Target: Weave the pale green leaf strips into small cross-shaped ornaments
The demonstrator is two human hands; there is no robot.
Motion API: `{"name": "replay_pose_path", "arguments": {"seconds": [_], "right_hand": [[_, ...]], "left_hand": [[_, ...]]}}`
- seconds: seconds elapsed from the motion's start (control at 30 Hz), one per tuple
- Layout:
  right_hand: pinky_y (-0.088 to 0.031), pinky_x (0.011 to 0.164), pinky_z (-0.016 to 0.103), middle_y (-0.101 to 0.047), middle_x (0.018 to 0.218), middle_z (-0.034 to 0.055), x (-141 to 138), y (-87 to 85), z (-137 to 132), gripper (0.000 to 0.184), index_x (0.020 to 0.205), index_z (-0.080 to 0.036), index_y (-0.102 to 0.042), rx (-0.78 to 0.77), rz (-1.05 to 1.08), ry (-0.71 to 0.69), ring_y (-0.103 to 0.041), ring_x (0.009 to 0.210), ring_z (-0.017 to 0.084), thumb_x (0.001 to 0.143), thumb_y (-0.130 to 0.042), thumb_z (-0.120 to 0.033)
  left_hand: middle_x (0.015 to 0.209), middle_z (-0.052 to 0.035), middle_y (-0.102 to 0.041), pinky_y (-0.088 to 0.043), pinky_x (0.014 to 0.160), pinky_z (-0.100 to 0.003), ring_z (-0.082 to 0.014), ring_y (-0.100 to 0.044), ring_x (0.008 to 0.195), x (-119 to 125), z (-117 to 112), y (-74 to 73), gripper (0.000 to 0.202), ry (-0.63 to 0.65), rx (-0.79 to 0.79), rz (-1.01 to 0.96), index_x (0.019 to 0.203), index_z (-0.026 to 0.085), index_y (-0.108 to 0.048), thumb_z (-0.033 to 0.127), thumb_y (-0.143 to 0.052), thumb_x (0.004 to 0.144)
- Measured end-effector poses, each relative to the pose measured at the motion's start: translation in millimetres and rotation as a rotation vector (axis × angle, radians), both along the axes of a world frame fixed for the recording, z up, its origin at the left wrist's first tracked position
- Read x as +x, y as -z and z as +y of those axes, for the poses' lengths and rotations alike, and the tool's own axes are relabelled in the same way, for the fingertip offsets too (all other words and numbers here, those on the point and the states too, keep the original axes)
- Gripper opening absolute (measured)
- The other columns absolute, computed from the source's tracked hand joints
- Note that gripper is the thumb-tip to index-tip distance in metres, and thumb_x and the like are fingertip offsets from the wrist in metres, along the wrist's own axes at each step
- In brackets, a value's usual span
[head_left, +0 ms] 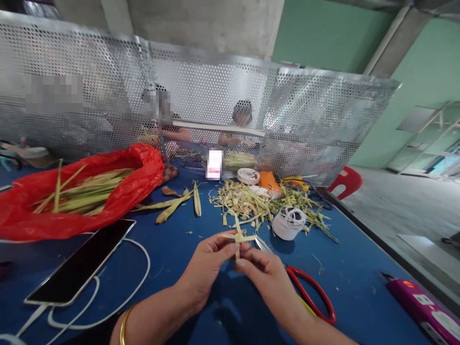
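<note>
My left hand [206, 266] and my right hand [266, 275] meet over the blue table [172, 268], both pinching a small cross of pale yellow leaf strips [239, 236]. The left fingers grip its left arm and the right fingers hold its lower stem. Red-handled scissors [312, 292] lie on the table just right of my right hand, their blades hidden partly behind it. A gold bangle [125, 323] circles my left wrist.
A red plastic bag [118, 199] of long green leaves lies at left. A phone [82, 263] with a white cable sits near my left arm. Leaf scraps [251, 203], a white thread spool [288, 223], tape roll [247, 176], purple box [424, 306]. Perforated metal screen [201, 91] behind; people beyond it.
</note>
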State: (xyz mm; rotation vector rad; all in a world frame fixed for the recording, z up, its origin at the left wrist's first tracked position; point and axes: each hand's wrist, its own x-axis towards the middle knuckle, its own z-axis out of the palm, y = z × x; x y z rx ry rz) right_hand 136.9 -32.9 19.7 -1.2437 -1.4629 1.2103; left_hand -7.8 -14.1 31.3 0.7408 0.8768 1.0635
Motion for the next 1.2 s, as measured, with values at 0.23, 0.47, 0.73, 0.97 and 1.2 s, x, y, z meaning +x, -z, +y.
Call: {"name": "replay_pose_path", "arguments": {"seconds": [0.23, 0.47, 0.73, 0.97, 1.2], "right_hand": [[-0.043, 0.072, 0.028, -0.06, 0.068, 0.0025, -6.1, 4.5, -0.3, 0.026, 0.064, -0.015, -0.066, -0.008, 0.152, -0.026, -0.054, 0.074, 0.018, 0.078, -0.063, -0.036], [-0.041, 0.067, 0.023, -0.056, 0.067, 0.0003, -3.6, 7.2, -2.5, 0.025, 0.065, -0.015, -0.063, 0.123, 0.019, -0.08, -0.048, 0.068, 0.014, 0.084, -0.057, -0.03], [-0.041, 0.073, 0.025, -0.06, 0.074, 0.0008, -2.2, 2.5, -1.4, 0.021, 0.071, -0.016, -0.061, 0.097, -0.094, -0.148, -0.052, 0.075, 0.015, 0.084, -0.056, -0.032], [-0.04, 0.061, 0.024, -0.055, 0.068, -0.001, 12.2, 0.8, 10.5, 0.027, 0.074, -0.018, -0.053, 0.133, -0.101, 0.006, -0.051, 0.065, 0.014, 0.086, -0.054, -0.043], [-0.039, 0.06, 0.024, -0.057, 0.063, -0.001, 6.8, 3.4, 3.9, 0.027, 0.068, -0.019, -0.053, 0.161, -0.249, -0.055, -0.052, 0.062, 0.013, 0.09, -0.048, -0.033]], "left_hand": [[0.075, -0.0031, -0.07, -0.042, 0.068, -0.023, -0.011, -0.056, 0.067, 3.4, -4.2, 4.8, 0.033, 0.044, 0.024, 0.019, 0.094, 0.014, -0.069, 0.028, -0.077, 0.065], [0.077, -0.0051, -0.07, -0.04, 0.065, -0.023, -0.0125, -0.057, 0.069, 2.2, -5.0, 5.5, 0.023, 0.054, 0.012, 0.038, 0.087, 0.013, -0.072, 0.023, -0.073, 0.067], [0.071, -0.0045, -0.069, -0.042, 0.061, -0.024, -0.0132, -0.058, 0.063, -3.0, 0.2, -3.3, 0.028, -0.017, -0.065, 0.083, 0.091, 0.014, -0.07, 0.024, -0.072, 0.065], [0.065, -0.0013, -0.063, -0.046, 0.075, -0.027, -0.0125, -0.058, 0.064, -5.9, 3.0, -8.6, 0.018, 0.003, -0.042, 0.093, 0.079, 0.014, -0.071, 0.021, -0.067, 0.063], [0.073, -0.0022, -0.066, -0.042, 0.063, -0.023, -0.0113, -0.054, 0.063, -1.4, 0.9, 0.6, 0.032, 0.034, 0.029, 0.246, 0.09, 0.015, -0.073, 0.034, -0.075, 0.064]]}}
